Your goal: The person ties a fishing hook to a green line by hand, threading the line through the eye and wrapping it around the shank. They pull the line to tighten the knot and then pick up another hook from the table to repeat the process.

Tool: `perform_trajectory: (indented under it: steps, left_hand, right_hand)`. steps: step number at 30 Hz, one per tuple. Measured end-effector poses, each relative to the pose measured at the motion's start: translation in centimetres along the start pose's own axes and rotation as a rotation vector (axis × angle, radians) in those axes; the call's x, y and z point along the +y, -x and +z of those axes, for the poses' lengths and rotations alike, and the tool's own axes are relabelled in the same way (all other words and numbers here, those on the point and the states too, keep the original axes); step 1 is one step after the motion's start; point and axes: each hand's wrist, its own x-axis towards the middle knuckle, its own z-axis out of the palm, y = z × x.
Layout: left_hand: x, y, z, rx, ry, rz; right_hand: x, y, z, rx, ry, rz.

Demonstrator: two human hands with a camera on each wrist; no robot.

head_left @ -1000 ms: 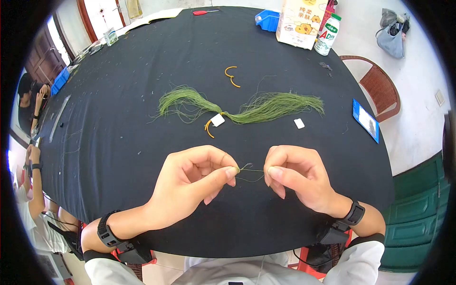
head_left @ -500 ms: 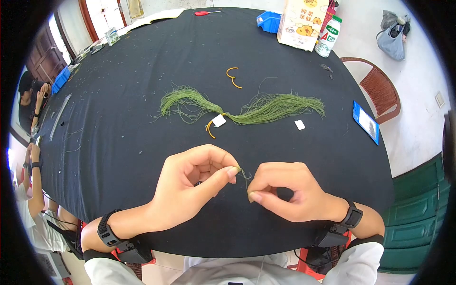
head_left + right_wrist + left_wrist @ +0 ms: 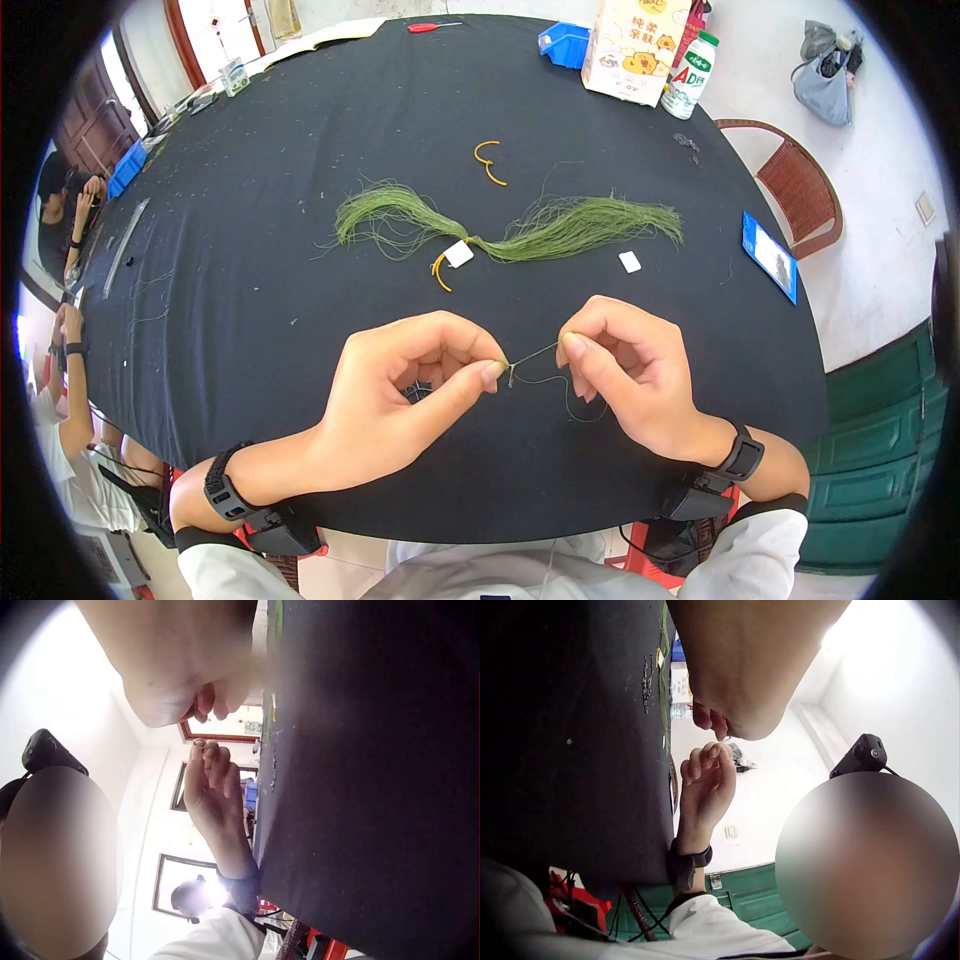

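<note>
Between the two hands, in the head view, runs a thin green thread [image 3: 535,354]. My left hand [image 3: 400,395] pinches one part of it between thumb and forefinger, with a small bunched end showing at the fingertips. The right hand [image 3: 635,370] pinches the thread a short way to the right and holds that stretch fairly straight. A loose loop of thread hangs below, near the right fingers. Beyond the hands, a bundle of green threads [image 3: 580,228] lies across the black cloth, gathered at its middle beside a white tag [image 3: 459,253].
Yellow curved pieces [image 3: 490,163] lie behind the bundle, and a white square [image 3: 629,261] lies to its right. A blue packet [image 3: 770,256] sits near the right edge. At the back stand a blue bin [image 3: 565,45], a carton [image 3: 632,50] and a bottle [image 3: 690,78].
My right hand first came down close to the left fingertips, then moved up and right, drawing the thread out between the hands. The left hand stayed nearly in place, still pinching.
</note>
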Motion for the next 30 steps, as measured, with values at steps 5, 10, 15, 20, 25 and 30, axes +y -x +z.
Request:
perform_trajectory:
  steps: [5,10,15,20,25,30]
  left_hand:
    - [-0.7,0.0,-0.4,-0.017,-0.252,0.204]
    - [-0.3,0.2,-0.4,0.019,-0.41,0.277]
    - [-0.7,0.0,0.1,0.083,-0.516,0.432]
    - [-0.9,0.0,0.4,0.092,-0.56,0.506]
    - [-0.7,0.0,0.1,0.049,-0.595,0.498]
    - [-0.9,-0.1,0.2,0.067,-0.604,0.535]
  right_hand:
    - [0.0,0.1,0.0,-0.01,-0.019,-0.007]
    - [0.0,0.0,0.4,-0.054,-0.08,0.074]
    - [0.0,0.1,1.4,-0.032,0.004,0.017]
    - [-0.7,0.3,1.5,-0.069,0.139,0.007]
    - [0.0,0.1,1.7,-0.009,0.141,-0.096]
    - [-0.2,0.0,1.7,-0.032,0.135,-0.077]
